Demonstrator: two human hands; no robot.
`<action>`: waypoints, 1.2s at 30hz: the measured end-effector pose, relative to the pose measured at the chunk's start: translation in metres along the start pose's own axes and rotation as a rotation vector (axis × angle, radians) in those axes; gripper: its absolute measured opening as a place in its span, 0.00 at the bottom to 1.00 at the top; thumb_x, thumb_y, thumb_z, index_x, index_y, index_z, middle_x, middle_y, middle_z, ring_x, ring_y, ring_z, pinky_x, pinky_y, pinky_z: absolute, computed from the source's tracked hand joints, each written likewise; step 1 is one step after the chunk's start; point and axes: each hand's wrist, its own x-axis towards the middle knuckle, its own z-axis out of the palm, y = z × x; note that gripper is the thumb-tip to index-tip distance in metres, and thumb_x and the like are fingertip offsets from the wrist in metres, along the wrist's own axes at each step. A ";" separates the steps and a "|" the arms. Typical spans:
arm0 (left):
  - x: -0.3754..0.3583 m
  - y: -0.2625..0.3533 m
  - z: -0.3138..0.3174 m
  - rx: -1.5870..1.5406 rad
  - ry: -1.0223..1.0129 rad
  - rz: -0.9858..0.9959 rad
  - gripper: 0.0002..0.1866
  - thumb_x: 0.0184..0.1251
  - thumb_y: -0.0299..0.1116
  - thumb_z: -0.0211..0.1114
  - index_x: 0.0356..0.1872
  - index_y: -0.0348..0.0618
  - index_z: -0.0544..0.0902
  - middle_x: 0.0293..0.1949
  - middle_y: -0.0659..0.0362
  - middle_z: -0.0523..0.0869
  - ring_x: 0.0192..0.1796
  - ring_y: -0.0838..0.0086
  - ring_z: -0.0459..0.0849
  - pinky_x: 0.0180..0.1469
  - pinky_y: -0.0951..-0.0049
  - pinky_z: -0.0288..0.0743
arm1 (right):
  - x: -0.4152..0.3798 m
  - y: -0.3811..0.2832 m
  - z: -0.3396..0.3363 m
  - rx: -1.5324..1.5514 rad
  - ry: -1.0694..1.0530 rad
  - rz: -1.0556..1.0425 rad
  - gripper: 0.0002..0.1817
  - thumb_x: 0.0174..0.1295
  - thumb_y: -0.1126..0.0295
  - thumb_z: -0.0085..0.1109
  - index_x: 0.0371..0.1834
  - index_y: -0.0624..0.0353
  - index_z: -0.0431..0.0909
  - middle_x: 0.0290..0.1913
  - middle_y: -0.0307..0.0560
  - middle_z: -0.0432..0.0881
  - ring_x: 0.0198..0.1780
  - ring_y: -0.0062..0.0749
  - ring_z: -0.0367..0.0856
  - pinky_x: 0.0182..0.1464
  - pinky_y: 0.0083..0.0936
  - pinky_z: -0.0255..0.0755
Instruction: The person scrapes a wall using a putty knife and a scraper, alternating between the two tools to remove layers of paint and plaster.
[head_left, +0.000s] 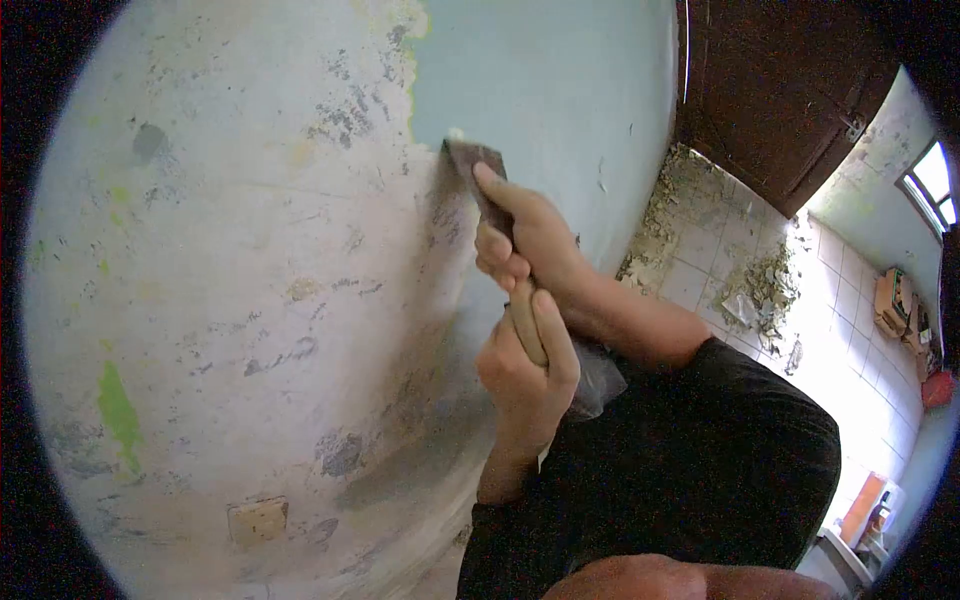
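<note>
A wide-bladed scraper (pixel 470 157) meets the wall at the edge of the pale blue-green paint (pixel 540 80). My right hand (pixel 538 235) is closed round it near the blade, the thumb lying along the blade's face. Below, my left hand (pixel 525 375) is wrapped round the handle's end (pixel 526 325). A whitish bit of loose material shows at the blade's edge. Left of the blade, the wall (pixel 250 230) is bare and whitish with grey patches. Something clear, like plastic (pixel 598 385), shows behind my left hand, partly hidden.
A brown door (pixel 780 90) stands at upper right. Paint flakes and debris (pixel 770 290) lie on the tiled floor (pixel 700 245). A wall box (pixel 258 520) sits low in the picture. Cardboard boxes (pixel 898 305) are at the far right, and a window (pixel 930 185) is above them.
</note>
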 end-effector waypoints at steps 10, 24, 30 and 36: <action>-0.005 -0.005 0.003 -0.012 0.117 0.051 0.18 0.76 0.37 0.55 0.46 0.28 0.82 0.31 0.39 0.85 0.32 0.46 0.87 0.32 0.57 0.79 | 0.009 0.005 -0.001 0.056 -0.127 -0.013 0.27 0.74 0.47 0.49 0.22 0.56 0.70 0.11 0.39 0.66 0.08 0.25 0.61 0.11 0.25 0.58; -0.023 0.001 0.002 0.020 0.080 -0.056 0.17 0.76 0.35 0.54 0.50 0.29 0.82 0.35 0.40 0.86 0.33 0.47 0.87 0.32 0.57 0.80 | -0.011 0.003 0.014 -0.003 -0.049 0.074 0.33 0.74 0.45 0.47 0.10 0.49 0.64 0.05 0.34 0.60 0.05 0.23 0.56 0.12 0.20 0.56; 0.010 0.010 -0.002 0.034 0.130 0.021 0.17 0.77 0.35 0.52 0.48 0.28 0.82 0.34 0.40 0.86 0.31 0.50 0.87 0.30 0.60 0.80 | -0.001 -0.019 0.022 -0.025 -0.128 0.009 0.35 0.75 0.45 0.45 0.06 0.47 0.62 0.04 0.33 0.59 0.04 0.23 0.56 0.11 0.19 0.57; -0.006 0.009 0.011 0.023 0.308 0.108 0.16 0.76 0.35 0.54 0.44 0.29 0.83 0.26 0.45 0.84 0.25 0.51 0.84 0.26 0.61 0.77 | -0.009 -0.003 0.017 -0.025 -0.141 -0.016 0.29 0.76 0.47 0.46 0.15 0.49 0.67 0.06 0.33 0.62 0.05 0.21 0.54 0.11 0.19 0.57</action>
